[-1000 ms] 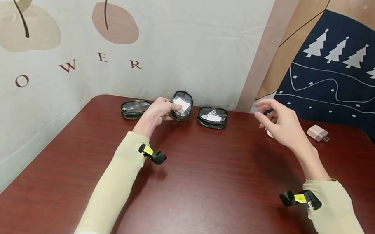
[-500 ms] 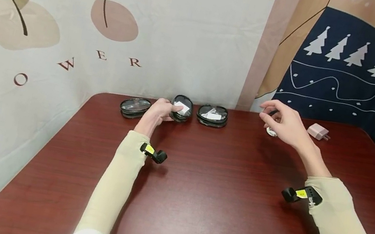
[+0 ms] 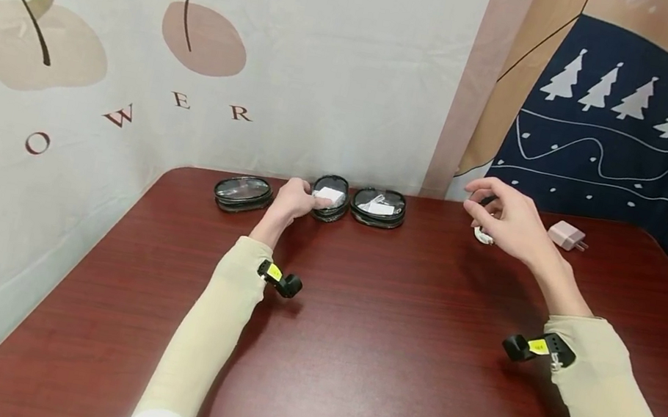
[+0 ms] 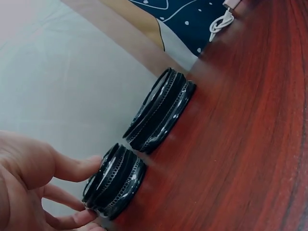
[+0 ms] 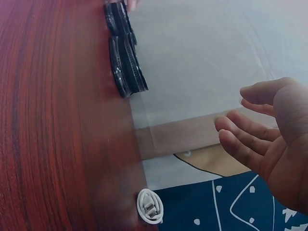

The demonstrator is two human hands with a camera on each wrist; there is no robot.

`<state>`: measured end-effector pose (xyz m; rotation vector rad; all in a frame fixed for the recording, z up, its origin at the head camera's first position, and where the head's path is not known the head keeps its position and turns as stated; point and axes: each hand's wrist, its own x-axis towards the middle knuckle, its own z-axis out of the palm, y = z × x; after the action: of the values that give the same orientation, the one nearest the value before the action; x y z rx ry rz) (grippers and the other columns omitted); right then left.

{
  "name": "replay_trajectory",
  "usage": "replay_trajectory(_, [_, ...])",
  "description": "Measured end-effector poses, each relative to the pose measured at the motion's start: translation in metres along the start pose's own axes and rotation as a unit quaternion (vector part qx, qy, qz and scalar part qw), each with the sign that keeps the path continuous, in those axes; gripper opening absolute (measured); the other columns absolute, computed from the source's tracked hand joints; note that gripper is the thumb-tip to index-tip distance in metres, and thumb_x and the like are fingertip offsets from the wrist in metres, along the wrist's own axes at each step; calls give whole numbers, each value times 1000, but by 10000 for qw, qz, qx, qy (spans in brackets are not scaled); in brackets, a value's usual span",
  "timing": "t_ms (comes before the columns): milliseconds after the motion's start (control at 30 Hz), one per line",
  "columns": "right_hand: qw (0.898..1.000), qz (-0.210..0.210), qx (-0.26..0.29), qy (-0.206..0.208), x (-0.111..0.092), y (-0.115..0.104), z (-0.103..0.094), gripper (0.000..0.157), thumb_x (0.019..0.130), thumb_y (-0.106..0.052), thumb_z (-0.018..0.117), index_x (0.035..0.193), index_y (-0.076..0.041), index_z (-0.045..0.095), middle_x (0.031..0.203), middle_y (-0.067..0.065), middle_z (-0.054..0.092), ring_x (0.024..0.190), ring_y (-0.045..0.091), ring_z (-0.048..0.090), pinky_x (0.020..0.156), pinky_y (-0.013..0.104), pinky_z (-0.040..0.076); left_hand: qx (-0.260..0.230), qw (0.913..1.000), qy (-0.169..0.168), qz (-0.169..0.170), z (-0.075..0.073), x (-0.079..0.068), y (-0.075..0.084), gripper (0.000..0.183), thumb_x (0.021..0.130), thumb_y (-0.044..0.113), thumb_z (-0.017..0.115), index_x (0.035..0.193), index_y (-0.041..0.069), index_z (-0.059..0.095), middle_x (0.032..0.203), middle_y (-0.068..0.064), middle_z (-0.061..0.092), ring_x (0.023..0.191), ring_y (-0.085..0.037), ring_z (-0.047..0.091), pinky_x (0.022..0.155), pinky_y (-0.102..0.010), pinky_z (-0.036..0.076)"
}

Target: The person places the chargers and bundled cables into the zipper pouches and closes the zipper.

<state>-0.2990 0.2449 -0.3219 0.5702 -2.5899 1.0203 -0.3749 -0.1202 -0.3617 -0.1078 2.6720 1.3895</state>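
Note:
My left hand holds a small oval zip pouch with a clear top and black edging, a white piece showing inside. In the left wrist view, the thumb lies on the pouch's upper edge and the fingers are at its near side, low by the table. Close to its right stands a second such pouch, also with white contents. A third pouch sits left of the hand. My right hand hovers with loosely bent fingers and holds nothing. Near it lies a coiled white cable, partly hidden in the head view.
A pale pink plug charger lies at the back right of the dark red wooden table. Behind the table's far edge hang a white printed cloth and a navy cloth with white trees.
The left hand has lowered the middle pouch and shifted it right, close to the right pouch. My right hand moved slightly right early on, then stayed almost still.

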Motion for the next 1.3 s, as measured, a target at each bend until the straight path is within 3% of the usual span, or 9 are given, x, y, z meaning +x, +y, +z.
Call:
replay_trajectory(100, [10000, -24, -30, 6, 0, 0, 0, 25, 100, -16, 65, 124, -10, 63, 105, 10, 67, 74, 24, 61, 59, 22, 43, 271, 9995, 57, 135, 1, -1, -1, 56, 93, 25, 74, 134, -8, 54, 136, -24, 54, 120, -34, 50, 102, -45, 45])
replay_trajectory(300, [9998, -104, -136, 98, 0, 0, -2, 26, 100, -16, 65, 124, -9, 63, 106, 11, 68, 72, 12, 60, 59, 21, 44, 983, 9928, 349, 594, 0, -5, 3, 54, 96, 25, 65, 139, -6, 51, 138, -25, 54, 127, -37, 50, 105, -45, 44])
replay_trajectory(433, [9997, -121, -179, 132, -1, 0, -3, 27, 100, -16, 65, 125, -8, 63, 108, 12, 68, 77, 18, 62, 62, 20, 45, 1437, 9822, 517, 1092, -3, -8, 6, 51, 99, 25, 61, 138, -6, 53, 133, -24, 59, 126, -37, 52, 106, -44, 42])
replay_trajectory(567, [9997, -102, -171, 126, -1, 3, -3, 28, 100, -17, 65, 126, -7, 62, 112, 14, 66, 88, 27, 65, 68, 18, 47, 1544, 9768, 570, 1373, -7, -11, 4, 50, 101, 25, 59, 140, -6, 52, 139, -24, 55, 132, -37, 47, 111, -45, 38])
replay_trajectory(733, [9993, -95, -244, 275, 1, 7, -5, 28, 100, -15, 64, 126, -5, 62, 115, 14, 62, 96, 30, 63, 79, 24, 48, 1658, 9746, 690, 1340, -14, -13, -1, 57, 99, 31, 58, 145, -1, 49, 145, -23, 47, 138, -39, 37, 114, -49, 33])
replay_trajectory(933, [9988, 22, -384, 305, 1, 14, -6, 29, 100, -14, 63, 126, -1, 61, 117, 18, 57, 95, 32, 61, 78, 32, 48, 1742, 9751, 750, 1146, -25, -10, -13, 63, 99, 34, 59, 151, 2, 42, 152, -25, 36, 142, -42, 29, 116, -58, 25])
replay_trajectory(1100, [9978, 255, -525, 302, 1, 24, -6, 29, 100, -13, 61, 126, 0, 60, 118, 22, 56, 95, 38, 62, 82, 47, 48, 1895, 9720, 794, 1137, -35, -12, -21, 65, 100, 35, 58, 153, 1, 39, 154, -25, 33, 143, -44, 27, 117, -61, 20])
replay_trajectory(1300, [9956, 449, -797, 222, 1, 38, -7, 31, 100, -11, 58, 128, 2, 58, 119, 28, 56, 94, 41, 62, 86, 56, 46, 1955, 9709, 817, 1114, -50, -16, -31, 66, 101, 35, 59, 153, 1, 37, 156, -26, 30, 144, -45, 25, 117, -63, 19])
